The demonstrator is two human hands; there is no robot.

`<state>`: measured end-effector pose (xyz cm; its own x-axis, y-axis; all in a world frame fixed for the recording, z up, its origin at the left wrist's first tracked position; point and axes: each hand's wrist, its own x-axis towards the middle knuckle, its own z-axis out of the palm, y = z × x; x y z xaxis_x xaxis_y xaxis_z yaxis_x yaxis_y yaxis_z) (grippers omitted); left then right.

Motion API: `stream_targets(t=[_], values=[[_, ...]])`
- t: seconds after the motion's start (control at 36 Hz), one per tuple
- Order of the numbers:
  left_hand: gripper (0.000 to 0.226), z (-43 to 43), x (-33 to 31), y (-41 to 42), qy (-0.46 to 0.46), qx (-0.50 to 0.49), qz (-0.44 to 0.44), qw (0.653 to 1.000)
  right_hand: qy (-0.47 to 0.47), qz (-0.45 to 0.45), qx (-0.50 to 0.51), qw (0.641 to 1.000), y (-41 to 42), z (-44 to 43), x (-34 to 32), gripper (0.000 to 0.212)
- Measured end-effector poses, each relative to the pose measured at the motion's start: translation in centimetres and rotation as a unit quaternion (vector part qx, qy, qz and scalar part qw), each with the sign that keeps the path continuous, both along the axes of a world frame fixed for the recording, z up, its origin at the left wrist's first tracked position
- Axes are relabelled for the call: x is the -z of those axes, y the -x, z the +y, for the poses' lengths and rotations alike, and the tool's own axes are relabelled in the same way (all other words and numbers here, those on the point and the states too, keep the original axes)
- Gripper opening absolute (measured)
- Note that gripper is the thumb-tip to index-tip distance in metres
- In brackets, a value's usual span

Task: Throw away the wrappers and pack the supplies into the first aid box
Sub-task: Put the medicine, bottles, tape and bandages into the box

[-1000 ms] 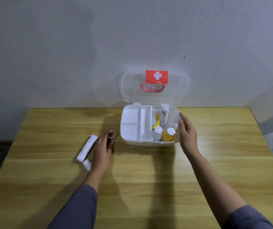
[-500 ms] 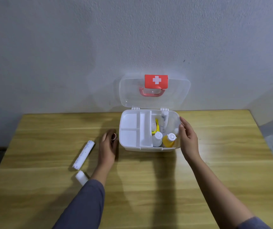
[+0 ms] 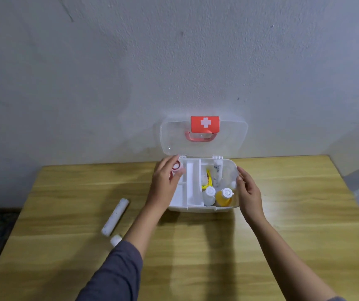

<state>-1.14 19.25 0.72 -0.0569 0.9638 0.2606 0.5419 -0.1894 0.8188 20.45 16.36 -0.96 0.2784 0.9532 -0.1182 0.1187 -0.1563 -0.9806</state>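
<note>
The white first aid box point(image 3: 204, 208) stands open at the table's back edge, its clear lid point(image 3: 228, 140) with a red cross label leaning on the wall. My left hand point(image 3: 166, 181) hovers over the box's back left compartment, fingers around a small brownish-red tape roll point(image 3: 176, 166). My right hand point(image 3: 248, 192) rests against the box's right side. Inside sit a white bottle point(image 3: 209, 195), an orange bottle point(image 3: 224, 196), a tube point(image 3: 217, 172) and a yellow item point(image 3: 208, 180). A long white roll point(image 3: 115, 216) and a small white roll point(image 3: 116, 240) lie on the table to the left.
The wooden table point(image 3: 282, 235) meets a grey wall behind the box. Dark floor shows past the table's left edge, and lighter floor past the right edge.
My left hand has lifted the tape roll off the table and carried it right and back, over the box's left compartment. The right hand has stayed on the box's side.
</note>
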Motion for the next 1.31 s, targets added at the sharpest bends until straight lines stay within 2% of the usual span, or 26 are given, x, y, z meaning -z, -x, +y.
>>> stream_targets(t=[0.08, 0.31, 0.42, 0.58, 0.69, 0.83, 0.97, 1.11, 1.19, 1.31], values=[[0.039, 0.6, 0.7, -0.7, 0.057, 0.061, 0.084, 0.993, 0.002, -0.002, -0.008, 1.000, -0.1, 0.0, -0.2, 0.033], [0.048, 1.7, 0.8, -1.1, 0.088, 0.046, 0.152, 0.983, 0.007, -0.010, -0.028, 1.000, -0.6, 0.1, -0.3, 0.032], [0.048, 0.9, 0.6, -1.0, 0.061, 0.050, 0.162, 0.984, 0.019, -0.021, -0.026, 0.999, -0.7, 0.2, -0.2, 0.031], [0.033, -1.1, 1.1, 0.8, 0.004, -0.012, 0.175, 0.984, 0.032, -0.028, -0.031, 0.999, -0.8, 0.3, -0.5, 0.031], [0.016, -1.8, 1.6, 1.4, -0.007, 0.005, 0.169, 0.986, 0.038, -0.026, -0.027, 0.999, -0.7, 0.3, -0.6, 0.032], [0.013, -0.8, 1.7, 1.3, 0.002, -0.006, 0.154, 0.988, 0.045, -0.026, -0.023, 0.998, -0.6, 0.4, -0.6, 0.031], [0.018, -1.3, 1.2, 1.5, -0.002, -0.009, 0.133, 0.991, 0.047, -0.023, -0.020, 0.998, -0.5, 0.2, -0.9, 0.032], [0.037, -5.7, 1.4, 4.4, -0.025, -0.073, 0.125, 0.989, 0.050, -0.011, -0.001, 0.999, 0.0, 0.1, -1.1, 0.032], [0.044, -10.2, 3.8, 7.6, -0.003, -0.115, 0.155, 0.981, 0.051, -0.009, 0.010, 0.999, 0.3, 0.1, -1.0, 0.032], [0.055, -16.1, 7.4, 11.1, 0.046, -0.097, 0.204, 0.973, 0.051, -0.002, 0.024, 0.998, 0.6, 0.0, -0.9, 0.033]])
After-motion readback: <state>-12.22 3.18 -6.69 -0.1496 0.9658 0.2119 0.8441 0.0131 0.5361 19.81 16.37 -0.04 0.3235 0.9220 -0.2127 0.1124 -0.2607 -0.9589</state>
